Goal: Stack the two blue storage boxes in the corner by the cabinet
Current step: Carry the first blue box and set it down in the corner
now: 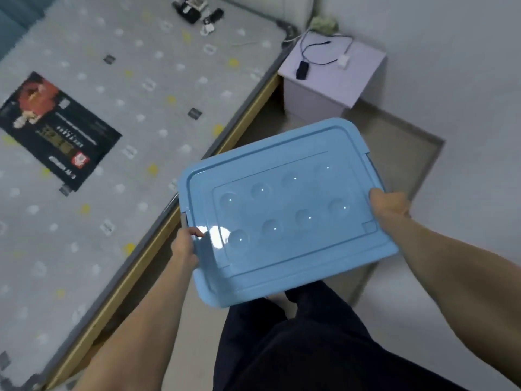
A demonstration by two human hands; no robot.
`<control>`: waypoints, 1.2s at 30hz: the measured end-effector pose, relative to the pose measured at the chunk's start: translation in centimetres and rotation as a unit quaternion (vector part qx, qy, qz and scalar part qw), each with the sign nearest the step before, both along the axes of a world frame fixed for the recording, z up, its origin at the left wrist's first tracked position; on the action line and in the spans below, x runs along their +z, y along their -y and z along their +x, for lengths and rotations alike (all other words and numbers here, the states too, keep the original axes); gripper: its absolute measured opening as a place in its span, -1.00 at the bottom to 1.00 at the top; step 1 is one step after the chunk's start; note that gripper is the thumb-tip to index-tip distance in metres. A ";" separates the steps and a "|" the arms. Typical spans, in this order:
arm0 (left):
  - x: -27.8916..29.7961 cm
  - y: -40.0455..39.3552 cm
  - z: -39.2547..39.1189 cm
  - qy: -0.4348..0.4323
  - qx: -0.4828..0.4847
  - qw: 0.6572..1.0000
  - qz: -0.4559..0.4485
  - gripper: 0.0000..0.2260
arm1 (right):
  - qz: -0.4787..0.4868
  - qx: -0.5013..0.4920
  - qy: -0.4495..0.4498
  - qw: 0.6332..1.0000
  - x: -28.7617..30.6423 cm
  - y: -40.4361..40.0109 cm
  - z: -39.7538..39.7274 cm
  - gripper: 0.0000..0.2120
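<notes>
— While both hands carried it, where did the job stand?

— Early, by my reading. One blue storage box (pixel 284 213) was held in the air over the floor beside the bed (pixel 118 114), lid up, tilted a little. Left hand (pixel 184 244) closed on its left short edge, thumb on the lid; right hand (pixel 387 203) clamped over the right edge. No second blue box showed, and no stack. The small pale cabinet (pixel 332 80) stood ahead by the wall, well apart from the box.

— So what was left?

— Set this one down in the corner, then join it with the other, I judged.

— Materials?

— Hard, glossy plastic, rounded corners, raised rim, two rows of shallow round dimples catching light. Cabinet matt, box-shaped, a black cable (pixel 315 56) lying on top. Bed cover soft, quilted, dotted print; a dark printed sheet (pixel 56 128) lay flat on it.
</notes>
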State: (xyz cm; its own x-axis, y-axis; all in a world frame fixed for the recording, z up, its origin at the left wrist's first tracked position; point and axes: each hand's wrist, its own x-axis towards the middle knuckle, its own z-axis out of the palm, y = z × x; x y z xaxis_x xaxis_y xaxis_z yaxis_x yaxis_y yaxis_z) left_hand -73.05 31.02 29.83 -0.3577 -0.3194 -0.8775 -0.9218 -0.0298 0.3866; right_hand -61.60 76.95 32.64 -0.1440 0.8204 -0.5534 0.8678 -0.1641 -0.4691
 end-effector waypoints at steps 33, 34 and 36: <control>-19.3 -42.6 -20.1 -0.031 -0.431 0.898 -0.084 -0.80 | -0.016 -0.432 0.072 0.899 -20.2 -15.5 8.1 -0.58; -20.3 -43.2 -19.9 -0.035 -0.433 0.896 -0.089 -0.82 | -0.018 -0.443 0.072 0.893 -21.4 -15.8 8.3 -0.58; -21.8 -44.5 -19.6 -0.047 -0.436 0.893 -0.101 -0.77 | -0.020 -0.477 0.059 0.877 -23.6 -16.1 8.7 -0.61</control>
State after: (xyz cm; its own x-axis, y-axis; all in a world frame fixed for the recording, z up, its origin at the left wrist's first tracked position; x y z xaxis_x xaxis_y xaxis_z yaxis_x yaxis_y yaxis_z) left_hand -92.67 75.53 7.99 -0.6170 -0.0313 -0.7864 -0.5241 0.7618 0.3808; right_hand -52.88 93.09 9.02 0.6574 0.5157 -0.5495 0.3687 -0.8561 -0.3623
